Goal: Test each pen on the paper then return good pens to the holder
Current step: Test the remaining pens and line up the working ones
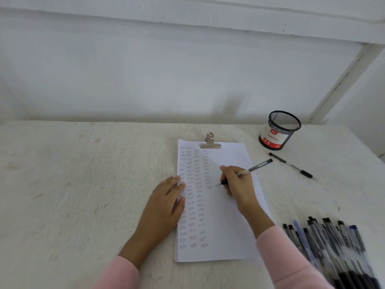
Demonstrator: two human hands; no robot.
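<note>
The pen (248, 171) is in the right hand (237, 184), whose grip is closed around it, tip on the paper (229, 205) just left of the grip. The left hand (166, 197) lies flat and open on the paper's left edge. Beyond the grip, to its right, stands the mesh holder (280, 130); a loose pen (291, 166) lies on the worktop (83, 184) before it, and a pile of pens (333, 247) lies nearer, right.

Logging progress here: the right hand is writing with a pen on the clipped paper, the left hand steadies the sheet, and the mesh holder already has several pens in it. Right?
Not quite: the head view shows the mesh holder empty. The rest stands: right hand, pen, paper, left hand.
</note>
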